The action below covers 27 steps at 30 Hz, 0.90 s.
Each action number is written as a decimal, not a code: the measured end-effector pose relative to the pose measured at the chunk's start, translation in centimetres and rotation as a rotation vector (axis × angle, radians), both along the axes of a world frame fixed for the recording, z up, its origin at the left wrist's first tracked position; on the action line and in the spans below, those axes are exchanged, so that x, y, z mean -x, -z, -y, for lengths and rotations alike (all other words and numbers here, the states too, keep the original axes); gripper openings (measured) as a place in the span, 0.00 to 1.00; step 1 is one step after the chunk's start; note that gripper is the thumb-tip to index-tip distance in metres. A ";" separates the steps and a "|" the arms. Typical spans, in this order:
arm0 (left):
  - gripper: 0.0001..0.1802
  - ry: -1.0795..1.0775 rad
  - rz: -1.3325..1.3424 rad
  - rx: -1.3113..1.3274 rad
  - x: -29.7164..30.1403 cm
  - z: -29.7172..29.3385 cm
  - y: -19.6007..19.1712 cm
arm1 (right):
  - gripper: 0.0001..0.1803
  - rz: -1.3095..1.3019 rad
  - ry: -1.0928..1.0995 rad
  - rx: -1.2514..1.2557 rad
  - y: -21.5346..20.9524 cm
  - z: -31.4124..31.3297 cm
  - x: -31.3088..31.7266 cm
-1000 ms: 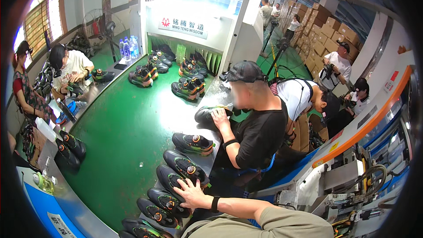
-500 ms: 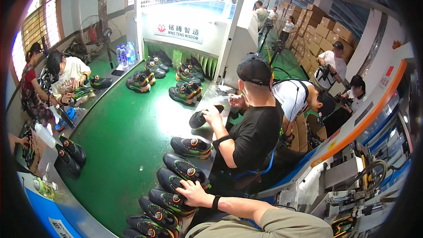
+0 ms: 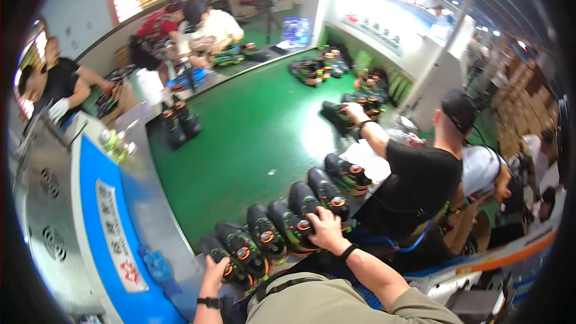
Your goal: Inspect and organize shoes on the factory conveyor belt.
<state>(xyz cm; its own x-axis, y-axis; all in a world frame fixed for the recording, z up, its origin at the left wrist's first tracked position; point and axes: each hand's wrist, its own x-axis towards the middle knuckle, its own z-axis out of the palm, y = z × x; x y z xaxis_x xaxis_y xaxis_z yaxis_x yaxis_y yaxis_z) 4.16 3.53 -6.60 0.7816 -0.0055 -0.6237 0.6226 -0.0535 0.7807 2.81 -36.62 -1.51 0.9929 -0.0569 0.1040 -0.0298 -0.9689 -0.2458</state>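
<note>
Dark sneakers with orange dials and green-orange trim stand in a row of several along the near edge of the green work surface [image 3: 228, 168]. My left hand [image 3: 214, 275] grips the leftmost sneaker [image 3: 211, 247] at its near end, part of the fingers hidden by the shoe. Toward the right of the row, my right hand [image 3: 327, 231] has its fingers curled over the opening of another sneaker [image 3: 302, 198]. Beside that hand stands a further sneaker [image 3: 324, 189], toes pointing away from me like the others.
A co-worker in black [image 3: 420, 174] at the right reaches for a far sneaker [image 3: 337, 114]. A sneaker pair [image 3: 180, 121] stands at the left edge, near a blue-and-white machine panel [image 3: 114, 234]. Water bottles [image 3: 296, 31] stand at the back. More people work at the left.
My view has swung left. My left hand has come into view on the leftmost sneaker, while my right hand remains on the row. The co-worker's arm now stretches toward the far shoes.
</note>
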 end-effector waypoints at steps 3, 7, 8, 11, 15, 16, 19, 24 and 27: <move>0.69 -0.095 -0.121 -0.113 0.1 1.1 -0.7 | 0.36 -0.036 -0.028 -0.009 0.5 -0.6 -0.5; 0.73 -0.028 -0.130 -0.378 0.4 0.5 2.9 | 0.38 -0.061 -0.031 -0.051 0.7 -0.7 -0.7; 0.73 -0.027 -0.128 -0.398 0.5 0.8 2.4 | 0.39 -0.073 -0.030 -0.048 0.6 -0.8 -0.7; 0.74 0.028 -0.192 -0.467 0.0 1.7 -0.4 | 0.39 -0.059 -0.025 -0.039 0.8 -0.5 -0.5; 0.73 0.041 -0.191 -0.538 0.2 1.9 -0.6 | 0.38 -0.039 -0.022 -0.050 1.4 -0.3 -0.5; 0.73 0.031 -0.190 -0.511 0.3 2.0 -1.1 | 0.38 -0.039 -0.021 -0.050 1.2 -0.4 -0.5; 0.73 0.026 -0.215 -0.520 0.3 2.0 -0.5 | 0.37 -0.044 -0.013 -0.058 0.9 -0.5 -0.4; 0.72 0.028 -0.185 -0.549 0.5 1.8 0.3 | 0.36 -0.029 -0.013 -0.073 1.4 -0.4 -0.3; 0.71 0.034 -0.166 -0.519 0.4 1.8 -0.1 | 0.36 -0.034 -0.010 -0.057 1.5 -0.3 -0.4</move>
<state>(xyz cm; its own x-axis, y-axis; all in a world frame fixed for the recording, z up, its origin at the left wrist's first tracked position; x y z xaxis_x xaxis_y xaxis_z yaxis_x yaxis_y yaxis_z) 3.77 1.78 -6.49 0.6770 0.3125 -0.6664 0.7266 -0.4282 0.5374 3.18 -36.28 -3.02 0.9964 -0.0523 0.0674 -0.0297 -0.9535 -0.2999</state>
